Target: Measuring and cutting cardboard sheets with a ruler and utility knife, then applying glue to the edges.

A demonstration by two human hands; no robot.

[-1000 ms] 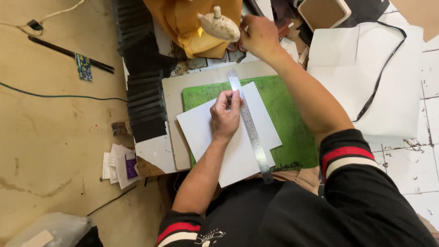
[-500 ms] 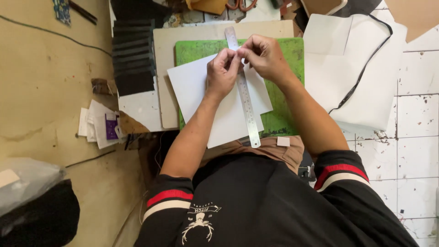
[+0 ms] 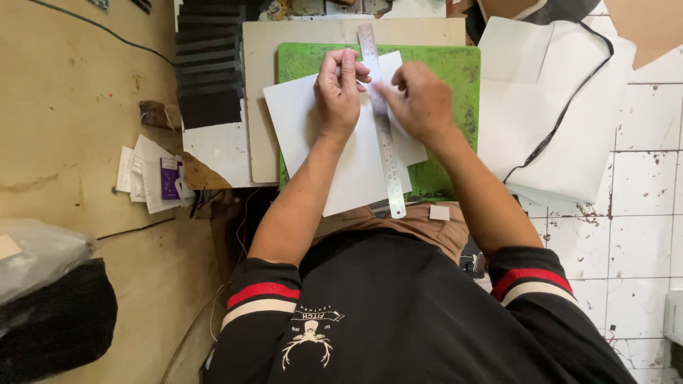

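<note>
So from my seat watching the head view, both hands are up in the top middle of the frame, working over a white sheet that lies on a green cutting mat. The mat sits on a beige board, and the sheet's lower corner hangs off the near edge toward the person's lap.

A steel ruler runs almost straight up and down the frame, slightly tilted, from the top edge of the board to just past the bottom of the mat. It lies across the right part of the sheet.

The left hand is curled, fingers bent in and pinched together just left of the ruler's upper part, resting on the sheet. Looks like it's gripping something small between thumb and fingers, but I can't tell what it is. The right hand is loosely curled too, sitting right on top of the ruler and the sheet's right edge, fingertips pointing toward the left hand. It seems to press down rather than grip, though I can't be sure of that. The two hands nearly touch.

Around it: a stack of dark corrugated foam strips at upper left, a little pile of paper scraps with a purple card at left, and big white sheets with a black cord at right on the tiled floor.
</note>
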